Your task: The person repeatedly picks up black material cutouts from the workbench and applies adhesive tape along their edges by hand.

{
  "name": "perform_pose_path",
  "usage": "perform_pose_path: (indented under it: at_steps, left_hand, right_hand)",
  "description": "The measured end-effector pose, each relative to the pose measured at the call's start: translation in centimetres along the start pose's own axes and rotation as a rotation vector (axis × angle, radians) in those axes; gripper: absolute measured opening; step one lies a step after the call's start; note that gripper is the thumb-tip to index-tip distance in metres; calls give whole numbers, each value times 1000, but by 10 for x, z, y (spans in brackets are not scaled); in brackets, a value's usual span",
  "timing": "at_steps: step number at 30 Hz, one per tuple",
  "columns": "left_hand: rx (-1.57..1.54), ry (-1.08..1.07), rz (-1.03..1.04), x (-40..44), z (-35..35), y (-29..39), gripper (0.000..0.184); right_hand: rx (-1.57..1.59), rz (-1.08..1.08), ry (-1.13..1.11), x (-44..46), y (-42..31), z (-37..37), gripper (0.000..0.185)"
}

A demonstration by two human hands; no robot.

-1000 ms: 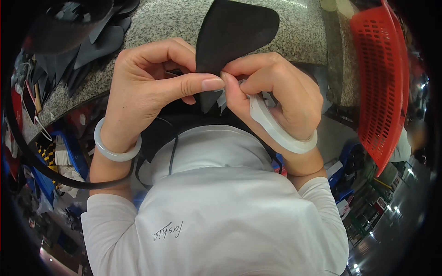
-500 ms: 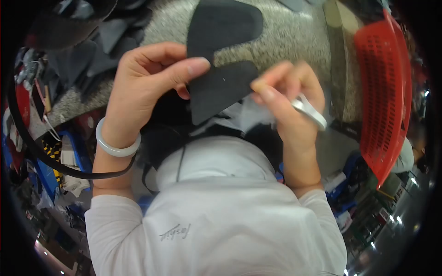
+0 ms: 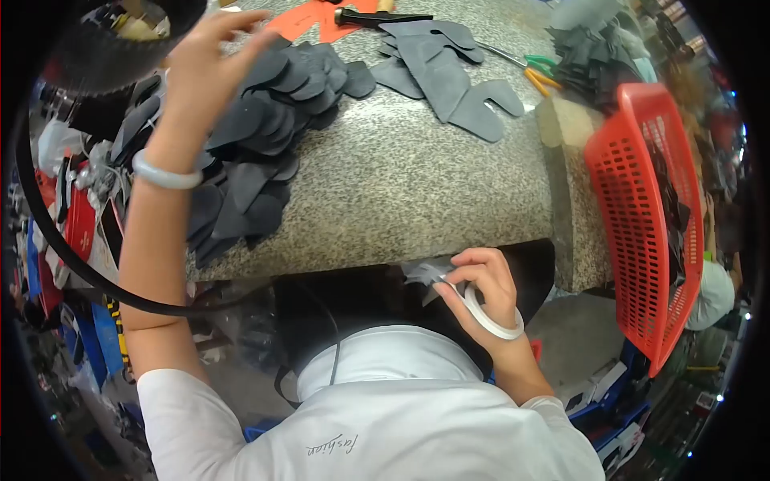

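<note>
My left hand (image 3: 215,60) is raised at the upper left beside a heap of dark grey flat pieces (image 3: 269,120), its fingers apart and nothing visible between them. A pale bangle (image 3: 166,174) circles that wrist. Below the front edge of the stone table (image 3: 401,192), my right hand (image 3: 489,293) has its fingers closed on a white roll (image 3: 491,324), which rests against the palm. Thin translucent strips (image 3: 429,274) show at its fingertips. Several grey pieces with curved cutouts (image 3: 441,76) lie overlapping at the back middle of the table.
A red perforated basket (image 3: 634,216) stands at the right beside a stone block (image 3: 571,192). At the back are a hammer (image 3: 381,16), an orange sheet (image 3: 309,18), a tool with green and orange handles (image 3: 541,74) and dark scraps (image 3: 589,60). A black cable crosses the left.
My left hand has let go of the dark piece and moved up and left. My right hand has moved down, below the table edge. The view now takes in more of the table.
</note>
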State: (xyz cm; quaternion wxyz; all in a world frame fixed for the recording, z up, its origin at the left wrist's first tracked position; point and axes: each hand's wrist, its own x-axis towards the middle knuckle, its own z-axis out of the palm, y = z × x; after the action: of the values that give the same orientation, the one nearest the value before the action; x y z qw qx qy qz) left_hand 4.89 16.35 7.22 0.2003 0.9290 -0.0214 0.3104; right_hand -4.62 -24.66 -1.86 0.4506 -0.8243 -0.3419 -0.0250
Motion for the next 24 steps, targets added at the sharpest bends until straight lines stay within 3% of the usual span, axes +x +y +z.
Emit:
perform_pose_path:
  at_steps: [1,4,6,8,11,14,16,22,24]
  left_hand:
    - [-186,-69,43,3,21,14,41]
    - [-197,-374,-238,8,83,80,58]
    - [-201,-359,-298,3,141,92,86]
    - [-1,-164,-237,2,177,99,95]
    - [-223,-125,-333,3,187,100,93]
    - [-557,-35,-280,2,169,99,67]
    - [-649,-197,-182,-1,133,105,44]
    - [-799,-531,33,-48,55,162,51]
    - [-1015,-555,-64,-66,46,174,51]
  right_hand:
    - [1,9,23,2,-1,2,23]
    - [32,1,22,7,-4,2,21]
    - [67,-16,18,12,-11,1,21]
    - [98,-65,8,9,-12,2,21]
    - [153,-34,-8,-4,-12,-3,21]
    - [157,25,19,-18,-3,-11,22]
    - [102,-60,80,-15,4,-22,23]
    - [94,-56,170,31,-22,-41,17]
    - [128,-18,145,42,-20,-36,16]
